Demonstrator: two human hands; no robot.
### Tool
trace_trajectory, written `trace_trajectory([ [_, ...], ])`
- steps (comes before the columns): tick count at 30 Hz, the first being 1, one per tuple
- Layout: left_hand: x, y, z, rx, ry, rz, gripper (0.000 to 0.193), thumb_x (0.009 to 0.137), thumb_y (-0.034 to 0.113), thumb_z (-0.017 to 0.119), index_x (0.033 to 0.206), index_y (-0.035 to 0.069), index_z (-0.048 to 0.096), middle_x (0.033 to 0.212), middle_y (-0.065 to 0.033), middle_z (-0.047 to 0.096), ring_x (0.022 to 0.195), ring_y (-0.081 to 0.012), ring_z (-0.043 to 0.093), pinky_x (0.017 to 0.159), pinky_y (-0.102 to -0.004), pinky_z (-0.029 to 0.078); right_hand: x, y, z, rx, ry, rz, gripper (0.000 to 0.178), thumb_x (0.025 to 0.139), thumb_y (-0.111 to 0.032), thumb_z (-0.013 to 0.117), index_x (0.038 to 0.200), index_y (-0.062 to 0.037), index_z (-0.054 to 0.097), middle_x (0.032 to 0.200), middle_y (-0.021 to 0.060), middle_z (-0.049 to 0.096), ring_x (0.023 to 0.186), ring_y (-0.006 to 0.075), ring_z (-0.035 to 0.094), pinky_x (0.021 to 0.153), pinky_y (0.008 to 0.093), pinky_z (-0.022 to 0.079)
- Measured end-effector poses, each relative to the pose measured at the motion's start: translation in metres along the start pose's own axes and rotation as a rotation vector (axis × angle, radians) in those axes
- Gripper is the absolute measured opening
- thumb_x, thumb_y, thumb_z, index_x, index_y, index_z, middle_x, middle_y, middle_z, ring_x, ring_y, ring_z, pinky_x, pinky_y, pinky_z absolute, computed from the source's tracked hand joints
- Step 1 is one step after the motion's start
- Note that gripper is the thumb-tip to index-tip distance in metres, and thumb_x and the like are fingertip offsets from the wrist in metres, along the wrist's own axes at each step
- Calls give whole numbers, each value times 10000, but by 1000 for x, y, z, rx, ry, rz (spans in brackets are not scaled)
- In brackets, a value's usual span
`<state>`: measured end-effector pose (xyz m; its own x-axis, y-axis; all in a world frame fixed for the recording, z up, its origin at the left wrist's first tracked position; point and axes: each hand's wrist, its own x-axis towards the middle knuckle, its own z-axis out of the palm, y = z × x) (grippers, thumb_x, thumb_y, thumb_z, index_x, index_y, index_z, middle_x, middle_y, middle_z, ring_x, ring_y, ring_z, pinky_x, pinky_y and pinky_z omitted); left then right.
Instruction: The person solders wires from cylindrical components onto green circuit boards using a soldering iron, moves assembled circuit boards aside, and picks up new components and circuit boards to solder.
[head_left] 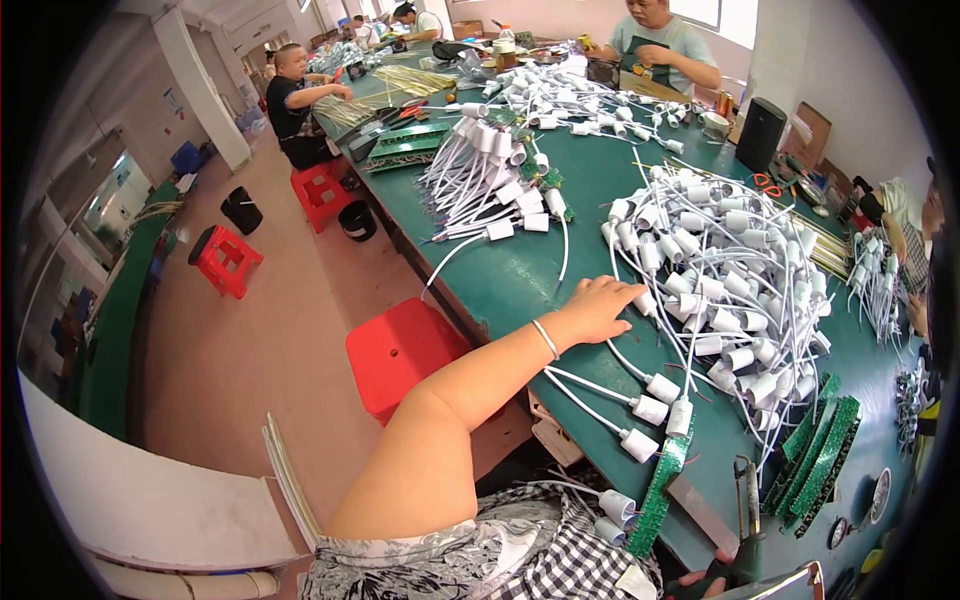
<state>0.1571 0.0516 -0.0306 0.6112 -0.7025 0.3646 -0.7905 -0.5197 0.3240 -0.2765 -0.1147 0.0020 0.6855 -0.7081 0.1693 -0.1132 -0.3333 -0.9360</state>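
Note:
My left hand [598, 310] reaches over the green table, fingers stretched and thumb apart. Its fingertips touch a white lamp socket [645, 302] at the left edge of a large heap of wired sockets [735, 270]. Low in the view, my right hand [692, 582] is mostly cut off; its fingers close round a black-handled tool [712, 570] whose kind I cannot make out. Beside it stretches a green circuit board strip [662, 488], with white sockets [640, 444] along its left side, their cables trailing left. A dark grey metal bar [700, 512] lies right of the strip.
Stacked green board strips [818, 455] lie at the right, near a pliers-like tool [745, 500]. Beyond my left hand is another socket bundle [490, 170]. A red stool [400, 355] stands against the table's left edge. Co-workers [660, 55] sit at the far side.

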Motion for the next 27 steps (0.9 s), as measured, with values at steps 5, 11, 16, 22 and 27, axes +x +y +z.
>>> trace_trajectory([
  [5,11,1,-9,18,-132,15,457,758,234,717,1171,155,537,1035,-76,618,1006,-300,573,843,-430,457,-4,-2,-3,-120,-49,-117,418,857,-135,591,1240,14,510,710,62,567,638,197,549,592,352,463],
  [11,22,18,-19,318,-189,105,288,778,266,684,1030,146,612,853,-55,625,861,-283,627,670,-419,505,-19,-7,-6,-125,-40,23,475,829,-152,634,1258,3,504,688,33,568,610,186,546,582,343,460],
  [16,31,4,-59,296,146,-158,297,851,189,536,1146,174,563,725,-113,660,644,-310,655,550,-448,496,-17,-12,0,-152,-10,-55,546,780,-191,700,1268,-29,518,663,30,580,588,177,552,572,321,458],
  [22,12,-27,-83,-1344,676,-548,302,912,151,477,1180,135,340,942,-118,573,705,-203,620,632,-320,512,-28,48,-20,-682,6,-179,470,731,-172,723,1159,-34,588,686,41,614,596,236,571,591,355,469],
  [27,-5,-7,-113,-1002,769,-312,305,951,93,472,1171,112,261,1051,-150,582,760,-172,604,681,-290,498,-21,21,-13,-300,44,27,504,719,-324,754,1101,-30,608,793,115,627,764,301,615,695,429,478],
])
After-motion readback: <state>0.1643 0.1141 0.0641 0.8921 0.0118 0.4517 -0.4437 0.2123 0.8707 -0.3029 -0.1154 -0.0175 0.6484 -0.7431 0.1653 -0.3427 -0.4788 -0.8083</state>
